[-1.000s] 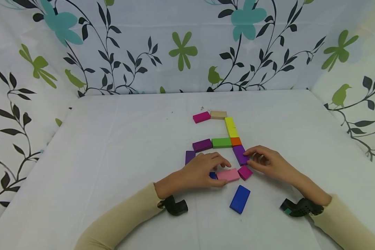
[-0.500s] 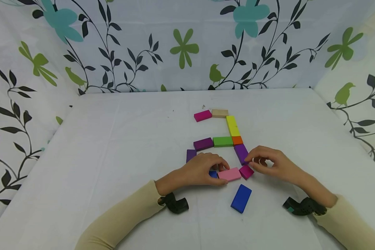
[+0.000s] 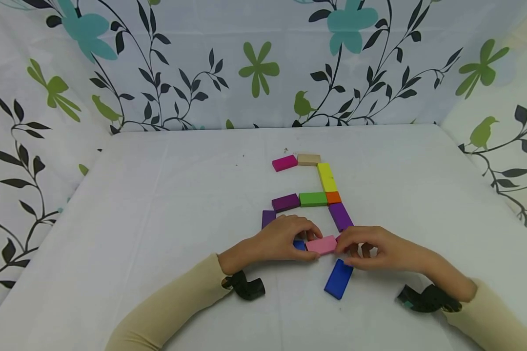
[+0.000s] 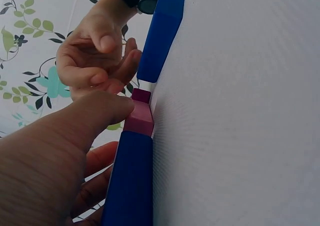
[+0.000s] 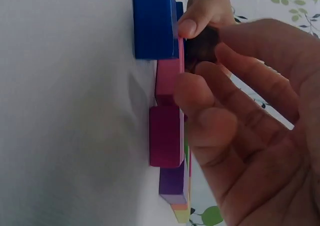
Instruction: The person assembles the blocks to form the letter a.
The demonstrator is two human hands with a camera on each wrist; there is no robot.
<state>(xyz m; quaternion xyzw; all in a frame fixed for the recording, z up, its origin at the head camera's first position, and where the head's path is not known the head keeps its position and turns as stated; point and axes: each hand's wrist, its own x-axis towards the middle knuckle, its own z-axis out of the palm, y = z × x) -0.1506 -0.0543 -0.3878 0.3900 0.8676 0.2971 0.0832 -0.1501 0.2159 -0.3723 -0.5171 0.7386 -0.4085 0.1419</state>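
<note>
My left hand holds the pink block, thumb on the near side and fingers toward the far side. Under that palm a blue block lies end to end with the pink one, mostly hidden in the head view. My right hand hovers with loosely bent fingers over the magenta block, which it largely covers in the head view. No firm grip shows there; whether a fingertip touches is unclear. Just below its thumb a separate blue block lies aslant.
Behind the hands a row of blocks curves away: violet, orange, yellow, tan and pink-red. A green block and dark purple block branch left, with another purple block partly behind my left hand.
My right hand has moved from beside the violet block down toward me and slightly left, over the magenta block. The left hand keeps its place on the pink block.
</note>
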